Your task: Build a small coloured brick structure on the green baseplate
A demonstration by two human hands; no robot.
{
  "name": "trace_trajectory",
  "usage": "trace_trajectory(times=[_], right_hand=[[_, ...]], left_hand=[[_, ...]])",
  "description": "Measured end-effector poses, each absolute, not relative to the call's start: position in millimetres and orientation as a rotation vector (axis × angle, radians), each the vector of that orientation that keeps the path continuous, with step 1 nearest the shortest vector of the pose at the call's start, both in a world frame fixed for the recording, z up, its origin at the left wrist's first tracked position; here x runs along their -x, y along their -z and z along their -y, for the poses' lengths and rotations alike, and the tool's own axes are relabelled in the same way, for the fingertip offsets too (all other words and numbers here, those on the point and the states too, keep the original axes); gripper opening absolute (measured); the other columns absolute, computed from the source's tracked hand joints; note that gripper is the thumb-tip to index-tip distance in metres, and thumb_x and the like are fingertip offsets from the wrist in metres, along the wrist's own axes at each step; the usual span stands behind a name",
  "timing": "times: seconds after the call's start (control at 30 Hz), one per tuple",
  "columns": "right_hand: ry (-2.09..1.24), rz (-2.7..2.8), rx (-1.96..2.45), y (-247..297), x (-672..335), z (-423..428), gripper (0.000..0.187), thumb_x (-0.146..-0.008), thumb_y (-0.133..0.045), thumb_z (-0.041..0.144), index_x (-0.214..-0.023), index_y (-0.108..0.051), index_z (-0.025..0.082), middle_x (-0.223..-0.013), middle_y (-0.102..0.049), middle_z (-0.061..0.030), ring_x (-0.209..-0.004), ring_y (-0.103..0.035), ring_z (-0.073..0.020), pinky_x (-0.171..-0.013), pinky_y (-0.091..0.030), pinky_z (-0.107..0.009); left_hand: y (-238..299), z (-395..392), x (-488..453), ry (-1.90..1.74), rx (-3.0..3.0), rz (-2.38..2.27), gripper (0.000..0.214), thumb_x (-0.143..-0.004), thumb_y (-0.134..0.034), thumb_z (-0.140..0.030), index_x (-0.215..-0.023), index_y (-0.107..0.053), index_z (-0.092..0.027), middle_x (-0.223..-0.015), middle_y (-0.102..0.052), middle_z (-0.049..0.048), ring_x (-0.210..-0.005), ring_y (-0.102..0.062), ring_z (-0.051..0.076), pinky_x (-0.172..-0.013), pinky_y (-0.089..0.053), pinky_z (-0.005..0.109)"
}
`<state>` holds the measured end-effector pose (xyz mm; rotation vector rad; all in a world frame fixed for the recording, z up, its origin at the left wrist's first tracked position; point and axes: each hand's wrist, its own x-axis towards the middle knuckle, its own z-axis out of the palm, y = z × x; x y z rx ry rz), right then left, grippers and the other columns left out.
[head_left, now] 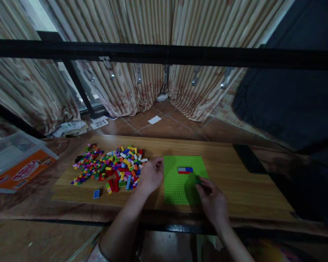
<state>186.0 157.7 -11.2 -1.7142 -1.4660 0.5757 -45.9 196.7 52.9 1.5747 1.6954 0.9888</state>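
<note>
A bright green studded baseplate (175,193) lies on the wooden board. Near its middle sits a small built row of toy bricks (185,170), grey-white and blue with red along the near side. Over the plate's right edge, my right hand (213,200) pinches a small dark green brick (198,179), partly hidden by the fingers. Between the brick pile and the plate's left edge is my left hand (152,174). Its fingers are curled together, and what they hold, if anything, does not show.
A large heap of mixed-colour bricks (104,165) spreads over the board's left part, with a blue brick (96,193) apart in front. A clear plastic box (24,160) with an orange label stands at far left. A dark phone-like slab (248,159) lies at right.
</note>
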Motion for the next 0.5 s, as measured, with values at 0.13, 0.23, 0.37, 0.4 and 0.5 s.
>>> trace_trajectory(times=[0.13, 0.23, 0.37, 0.4, 0.5], right_hand=[[-0.622, 1.453, 1.711, 12, -196, -157, 0.045, -0.078, -0.057, 0.048, -0.108, -0.065, 0.016, -0.097, -0.07, -0.0127, -0.088, -0.067, -0.0265, -0.082, -0.051, -0.043], [-0.664, 1.494, 1.672, 6, -177, -157, 0.044, -0.078, -0.057, 0.049, -0.107, -0.066, 0.017, -0.097, -0.071, -0.0115, -0.087, -0.067, -0.0259, -0.081, -0.052, -0.042], [-0.714, 1.612, 1.572, 2, -138, -159, 0.04, -0.08, -0.055, 0.045, -0.106, -0.065, 0.017, -0.102, -0.07, -0.012, -0.09, -0.067, -0.0253, -0.081, -0.052, -0.04], [-0.731, 1.661, 1.536, 2, -127, -159, 0.038, -0.08, -0.054, 0.042, -0.106, -0.065, 0.017, -0.102, -0.07, -0.0122, -0.089, -0.067, -0.0252, -0.08, -0.052, -0.04], [-0.745, 1.794, 1.396, 8, -98, -161, 0.036, -0.079, -0.055, 0.034, -0.11, -0.064, 0.017, -0.095, -0.07, -0.0118, -0.079, -0.068, -0.0245, -0.068, -0.053, -0.036]], left_hand=[[-53, -181, 20, -0.743, -1.736, -1.78, 0.025, -0.087, -0.048, -0.018, -0.099, -0.069, -0.02, -0.093, -0.073, 0.0056, -0.082, -0.067, 0.017, -0.078, -0.05, 0.028], [-50, -173, 6, -0.782, -1.772, -1.742, 0.025, -0.089, -0.047, -0.021, -0.103, -0.067, -0.021, -0.095, -0.073, 0.0049, -0.083, -0.068, 0.018, -0.077, -0.052, 0.027], [-52, -172, 6, -1.032, -1.702, -1.804, 0.026, -0.089, -0.047, -0.021, -0.107, -0.065, -0.019, -0.102, -0.071, 0.0065, -0.093, -0.066, 0.019, -0.085, -0.052, 0.03], [-55, -172, 8, -1.107, -1.687, -1.808, 0.027, -0.089, -0.046, -0.021, -0.107, -0.065, -0.018, -0.103, -0.071, 0.0068, -0.096, -0.066, 0.019, -0.088, -0.051, 0.031], [-62, -170, 12, -1.265, -1.657, -1.745, 0.027, -0.09, -0.045, -0.021, -0.107, -0.066, -0.018, -0.103, -0.071, 0.0062, -0.098, -0.065, 0.018, -0.091, -0.051, 0.031]])
